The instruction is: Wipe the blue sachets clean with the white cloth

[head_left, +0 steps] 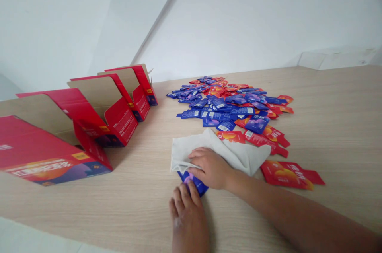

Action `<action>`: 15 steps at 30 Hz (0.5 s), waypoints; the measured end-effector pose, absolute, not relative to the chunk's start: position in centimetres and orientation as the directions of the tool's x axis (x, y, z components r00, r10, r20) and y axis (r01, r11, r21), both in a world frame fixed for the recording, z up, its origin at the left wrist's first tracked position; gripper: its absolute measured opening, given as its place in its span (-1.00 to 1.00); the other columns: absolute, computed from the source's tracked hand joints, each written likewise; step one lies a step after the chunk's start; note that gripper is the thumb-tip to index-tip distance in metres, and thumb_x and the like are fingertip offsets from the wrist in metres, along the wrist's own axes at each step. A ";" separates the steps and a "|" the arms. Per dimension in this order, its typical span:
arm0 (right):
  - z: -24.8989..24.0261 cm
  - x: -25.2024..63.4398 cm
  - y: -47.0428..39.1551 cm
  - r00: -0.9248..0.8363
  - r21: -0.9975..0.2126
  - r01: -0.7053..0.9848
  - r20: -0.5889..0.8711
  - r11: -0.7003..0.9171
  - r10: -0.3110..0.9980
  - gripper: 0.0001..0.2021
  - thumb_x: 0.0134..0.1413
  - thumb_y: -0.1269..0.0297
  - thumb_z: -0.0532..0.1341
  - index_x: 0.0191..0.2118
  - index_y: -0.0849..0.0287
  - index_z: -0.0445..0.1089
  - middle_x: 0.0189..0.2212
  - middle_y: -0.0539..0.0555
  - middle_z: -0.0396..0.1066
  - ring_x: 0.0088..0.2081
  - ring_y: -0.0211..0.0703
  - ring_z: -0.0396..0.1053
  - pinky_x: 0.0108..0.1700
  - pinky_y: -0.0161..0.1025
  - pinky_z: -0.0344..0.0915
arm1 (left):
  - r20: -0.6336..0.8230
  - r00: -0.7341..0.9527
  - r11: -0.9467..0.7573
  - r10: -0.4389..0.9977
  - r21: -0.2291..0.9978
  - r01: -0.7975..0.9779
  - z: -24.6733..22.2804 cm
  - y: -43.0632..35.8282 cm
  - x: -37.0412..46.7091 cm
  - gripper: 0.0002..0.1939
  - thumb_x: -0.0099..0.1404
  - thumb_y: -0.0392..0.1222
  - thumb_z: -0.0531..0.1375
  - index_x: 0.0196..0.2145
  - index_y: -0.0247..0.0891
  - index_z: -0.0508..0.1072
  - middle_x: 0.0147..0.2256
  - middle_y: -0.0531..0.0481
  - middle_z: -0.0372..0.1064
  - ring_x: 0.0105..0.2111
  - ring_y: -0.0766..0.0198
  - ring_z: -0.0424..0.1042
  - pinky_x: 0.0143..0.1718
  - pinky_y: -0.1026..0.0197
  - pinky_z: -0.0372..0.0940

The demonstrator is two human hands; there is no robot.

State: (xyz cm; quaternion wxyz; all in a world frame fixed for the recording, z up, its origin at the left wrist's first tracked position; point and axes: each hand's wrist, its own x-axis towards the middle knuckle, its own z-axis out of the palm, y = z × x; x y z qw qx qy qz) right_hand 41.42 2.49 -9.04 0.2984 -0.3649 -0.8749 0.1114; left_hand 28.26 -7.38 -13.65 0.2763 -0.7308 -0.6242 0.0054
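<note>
My right hand is closed on a pale cloth, its thumb and fingers bunching the left part of it. The cloth lies over the upper part of a blue-purple packet flat on the table. With bent fingers, my left hand grips the near edge of this packet against the tabletop; its thumb is hidden. Red packets stick out from behind the cloth. Another red packet with an orange fruit print lies to the right, above my right forearm.
Beyond the cloth spreads a heap of blue and red packets. Several open red cardboard boxes stand in a row on the left, the nearest box being the largest in view. A white wall rises behind the wooden table.
</note>
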 end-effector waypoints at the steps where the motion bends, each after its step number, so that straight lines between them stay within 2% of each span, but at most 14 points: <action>1: -9.0 41.5 2.5 -0.541 -0.416 0.582 0.444 0.699 0.714 -0.74 0.20 0.18 0.11 -0.27 0.22 0.48 -0.16 0.16 0.47 -0.06 -0.06 0.33 0.04 -0.11 0.17 | 0.340 0.226 -0.071 0.913 -0.414 0.908 -13.6 -7.4 28.2 -0.51 0.23 -0.51 -0.09 0.06 -0.37 0.35 -0.05 -0.22 0.45 -0.04 -0.01 0.42 -0.12 0.01 0.40; 4: -8.9 41.7 2.4 -0.546 -0.434 0.543 0.468 0.719 0.695 -0.76 0.19 0.21 0.11 -0.27 0.22 0.47 -0.13 0.16 0.45 -0.05 -0.06 0.32 0.04 -0.10 0.18 | 0.347 0.236 -0.076 0.908 -0.417 0.906 -13.5 -7.4 28.1 -0.52 0.23 -0.50 -0.08 0.06 -0.38 0.36 -0.05 -0.23 0.45 -0.05 -0.02 0.43 -0.13 0.00 0.41; 8: -8.9 41.8 2.0 -0.654 -0.422 0.397 0.494 0.815 0.573 -0.79 0.15 0.21 0.14 -0.34 0.21 0.46 -0.11 0.13 0.45 -0.04 -0.09 0.32 0.05 -0.14 0.18 | 0.326 0.242 -0.098 0.914 -0.402 0.911 -13.5 -7.4 28.1 -0.53 0.23 -0.49 -0.07 0.04 -0.37 0.38 -0.03 -0.26 0.44 -0.02 -0.05 0.41 -0.12 -0.01 0.40; 15: -8.9 41.4 2.2 -0.594 -0.415 0.527 0.444 0.742 0.671 -0.70 0.20 0.15 0.11 -0.35 0.22 0.49 -0.14 0.16 0.47 -0.05 -0.06 0.34 0.04 -0.12 0.18 | 0.303 0.217 -0.084 0.928 -0.398 0.914 -13.6 -7.4 28.1 -0.51 0.24 -0.49 -0.08 0.08 -0.38 0.33 -0.02 -0.25 0.43 -0.02 -0.02 0.40 -0.10 0.00 0.40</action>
